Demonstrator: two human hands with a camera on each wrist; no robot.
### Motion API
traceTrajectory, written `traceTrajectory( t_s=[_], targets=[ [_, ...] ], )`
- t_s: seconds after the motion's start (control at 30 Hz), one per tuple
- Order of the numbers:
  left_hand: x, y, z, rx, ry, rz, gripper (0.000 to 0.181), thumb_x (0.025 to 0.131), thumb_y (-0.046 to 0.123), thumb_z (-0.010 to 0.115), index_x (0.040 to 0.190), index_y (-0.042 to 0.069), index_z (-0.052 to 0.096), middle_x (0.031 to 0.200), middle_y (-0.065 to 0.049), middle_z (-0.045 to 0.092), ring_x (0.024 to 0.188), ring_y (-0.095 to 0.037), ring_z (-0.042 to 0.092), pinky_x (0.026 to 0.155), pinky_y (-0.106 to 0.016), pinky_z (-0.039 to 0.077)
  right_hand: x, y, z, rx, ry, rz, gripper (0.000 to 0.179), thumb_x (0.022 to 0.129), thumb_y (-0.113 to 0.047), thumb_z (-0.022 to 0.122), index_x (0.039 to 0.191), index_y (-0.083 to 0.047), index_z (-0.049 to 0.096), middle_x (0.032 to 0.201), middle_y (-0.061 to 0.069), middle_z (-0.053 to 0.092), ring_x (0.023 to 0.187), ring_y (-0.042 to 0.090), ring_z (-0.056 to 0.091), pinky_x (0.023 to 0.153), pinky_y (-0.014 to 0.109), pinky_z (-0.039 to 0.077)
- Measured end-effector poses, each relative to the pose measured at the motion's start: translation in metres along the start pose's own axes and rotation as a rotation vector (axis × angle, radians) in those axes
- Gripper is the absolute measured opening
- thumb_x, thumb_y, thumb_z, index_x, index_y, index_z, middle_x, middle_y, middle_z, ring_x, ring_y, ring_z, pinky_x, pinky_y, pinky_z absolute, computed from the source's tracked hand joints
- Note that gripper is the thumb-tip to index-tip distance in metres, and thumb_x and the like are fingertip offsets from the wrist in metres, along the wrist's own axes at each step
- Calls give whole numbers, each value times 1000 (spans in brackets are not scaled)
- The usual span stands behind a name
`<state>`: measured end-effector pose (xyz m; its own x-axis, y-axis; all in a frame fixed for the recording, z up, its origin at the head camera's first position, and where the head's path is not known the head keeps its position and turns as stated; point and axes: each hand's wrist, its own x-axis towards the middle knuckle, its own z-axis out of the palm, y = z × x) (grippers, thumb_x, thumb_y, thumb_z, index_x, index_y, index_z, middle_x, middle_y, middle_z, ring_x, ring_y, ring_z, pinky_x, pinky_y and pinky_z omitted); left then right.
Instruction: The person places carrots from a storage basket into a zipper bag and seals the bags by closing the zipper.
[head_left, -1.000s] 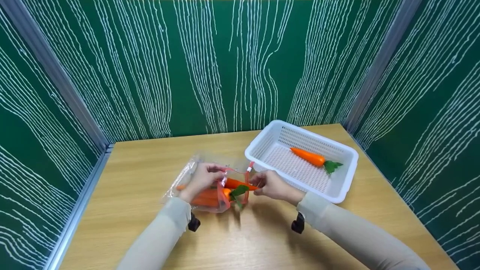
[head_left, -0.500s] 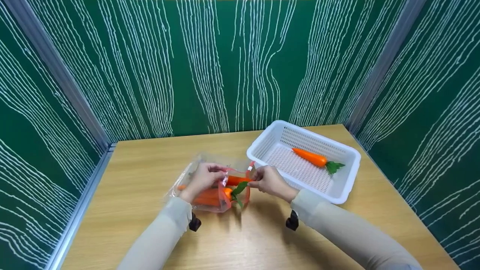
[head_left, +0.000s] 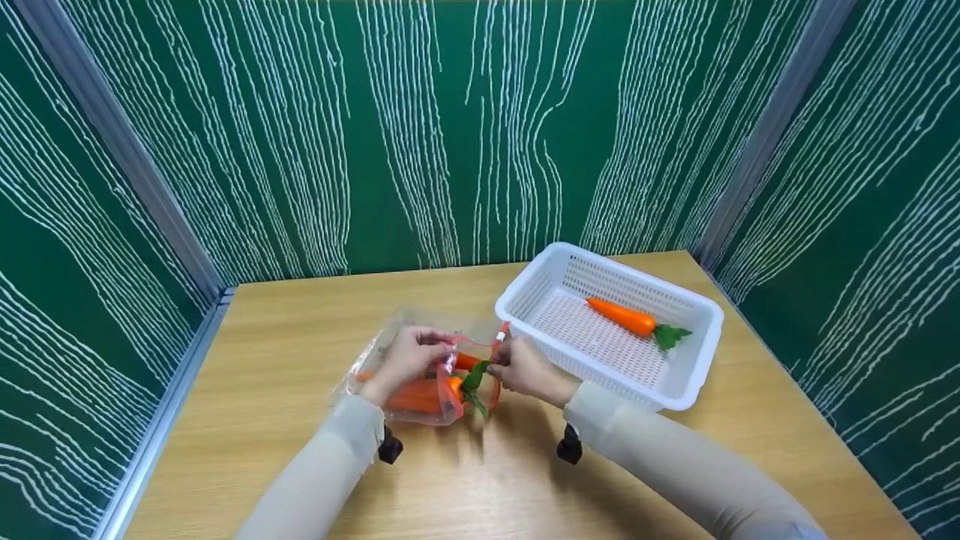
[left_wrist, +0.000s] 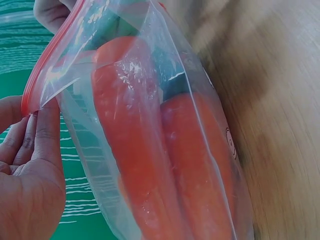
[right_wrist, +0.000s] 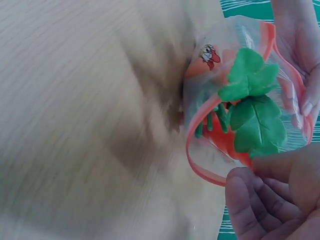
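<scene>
A clear zip bag with a red rim lies on its side on the table, its mouth facing right. My left hand pinches the upper edge of that mouth; in the left wrist view its fingers hold the red zip strip. Inside are orange carrots, seen through the plastic, with green leaves poking out of the opening. At the mouth, my right hand pinches the end of a carrot that lies mostly within the bag. The right fingertips partly hide that end.
A white perforated basket stands at the back right, close beyond my right hand. One loose carrot with green leaves lies in it. Green walls with white wavy lines enclose the wooden table at the back and sides.
My right hand has moved left to the bag's mouth, pushing the pinched carrot deeper into the bag. My left hand keeps its hold on the rim.
</scene>
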<state>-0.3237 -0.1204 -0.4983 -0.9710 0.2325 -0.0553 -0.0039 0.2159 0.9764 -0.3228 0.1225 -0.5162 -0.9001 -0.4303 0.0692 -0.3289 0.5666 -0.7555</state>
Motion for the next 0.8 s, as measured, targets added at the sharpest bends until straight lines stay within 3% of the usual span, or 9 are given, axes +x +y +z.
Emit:
traceTrajectory(
  t_s=[0.2,0.37,0.53,0.8],
  targets=[
    [0,-3,1,-11,-13,19,23,103,4,69,124,0,79,102,-12,81,79,-11,71,78,-28,64,0,1,2,-11,-3,24,15,98,3,70,85,9,74,81,26,76,56,8,57,53,19,46],
    [1,-1,1,5,-2,2,21,103,7,71,122,2,79,102,-12,80,80,-12,71,78,-28,64,1,-1,-4,-17,2,34,8,96,0,77,88,3,77,83,18,79,58,8,62,53,19,52],
    [1,-1,-1,19,-10,-6,23,104,8,70,125,1,78,107,-14,80,84,-14,72,83,-31,66,-1,-6,-14,-39,-1,13,6,95,-5,80,91,0,80,86,13,81,60,5,63,56,21,56],
    [2,-3,-2,-1,-19,23,24,104,5,70,125,-3,77,105,-14,80,82,-14,72,83,-32,66,3,-15,-39,-47,-7,47,6,95,-10,83,99,-6,81,92,8,82,75,15,71,67,25,60]
  ],
)
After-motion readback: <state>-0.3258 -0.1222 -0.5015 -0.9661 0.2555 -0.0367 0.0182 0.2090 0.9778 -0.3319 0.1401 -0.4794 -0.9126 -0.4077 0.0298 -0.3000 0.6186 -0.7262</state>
